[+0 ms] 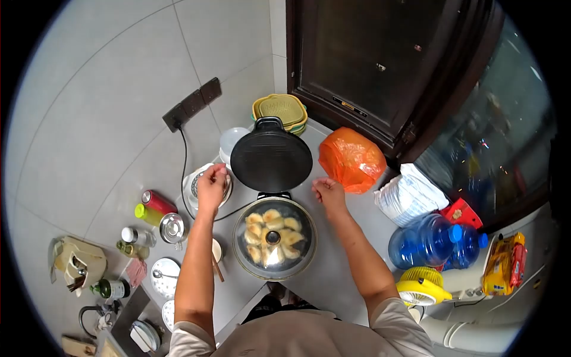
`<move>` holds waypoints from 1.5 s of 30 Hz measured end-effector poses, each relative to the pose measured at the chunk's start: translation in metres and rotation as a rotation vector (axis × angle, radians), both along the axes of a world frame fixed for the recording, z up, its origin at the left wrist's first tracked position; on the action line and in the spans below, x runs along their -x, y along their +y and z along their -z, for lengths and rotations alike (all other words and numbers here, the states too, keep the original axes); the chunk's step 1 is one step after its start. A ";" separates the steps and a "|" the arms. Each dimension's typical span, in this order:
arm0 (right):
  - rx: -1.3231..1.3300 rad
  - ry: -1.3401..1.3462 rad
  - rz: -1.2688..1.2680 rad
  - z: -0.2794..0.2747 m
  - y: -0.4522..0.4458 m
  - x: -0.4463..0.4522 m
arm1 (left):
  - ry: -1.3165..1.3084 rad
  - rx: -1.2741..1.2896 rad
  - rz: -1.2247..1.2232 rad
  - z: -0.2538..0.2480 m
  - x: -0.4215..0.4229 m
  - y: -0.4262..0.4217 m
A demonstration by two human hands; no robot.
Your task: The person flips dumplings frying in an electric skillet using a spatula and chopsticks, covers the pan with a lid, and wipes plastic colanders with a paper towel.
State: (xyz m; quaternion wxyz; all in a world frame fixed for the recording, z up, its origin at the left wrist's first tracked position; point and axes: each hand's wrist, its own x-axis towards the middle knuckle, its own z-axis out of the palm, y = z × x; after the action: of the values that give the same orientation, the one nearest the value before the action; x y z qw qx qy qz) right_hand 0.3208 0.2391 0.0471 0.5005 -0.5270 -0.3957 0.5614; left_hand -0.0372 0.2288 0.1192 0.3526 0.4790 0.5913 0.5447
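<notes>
An electric pan with its black lid (271,162) raised stands on the grey counter (348,253). Over its lower part lies a glass cover (244,262) with a dark knob, and several browned dumplings (272,215) show through it. My left hand (212,187) is held above the plates left of the raised lid, fingers curled together; whether anything small is in them is hidden. To the right of the pan, near the orange bag (352,159), my right hand (329,195) has its fingers bent in, their tips partly hidden. Neither hand touches the pan or the glass cover.
Left are bottles (157,202), a steel cup (172,228), a bowl with chopsticks (216,251), plates (165,278) and a sink (134,309). Right are a white bag (410,196), blue water jugs (423,241) and a yellow fan (423,287). Behind stand yellow-green baskets (279,109); a cord crosses left.
</notes>
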 end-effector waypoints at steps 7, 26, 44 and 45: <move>-0.051 -0.013 0.003 -0.035 0.078 -0.004 | 0.039 -0.002 0.009 -0.014 0.026 0.102; -0.151 -0.169 0.049 -0.064 0.125 0.000 | 0.299 -0.073 0.164 -0.036 0.013 0.174; -0.393 -0.727 -0.089 -0.113 0.127 0.101 | 0.552 0.121 0.255 -0.024 -0.001 0.108; -0.393 -0.724 -0.100 -0.109 0.124 0.097 | 0.552 0.128 0.246 -0.027 0.001 0.101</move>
State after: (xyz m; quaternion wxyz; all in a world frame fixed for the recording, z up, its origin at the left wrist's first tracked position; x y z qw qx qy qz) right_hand 0.2242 0.3636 0.1562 0.3924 -0.5649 -0.6708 0.2773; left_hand -0.0377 0.3299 0.1457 0.2717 0.6536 0.6353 0.3089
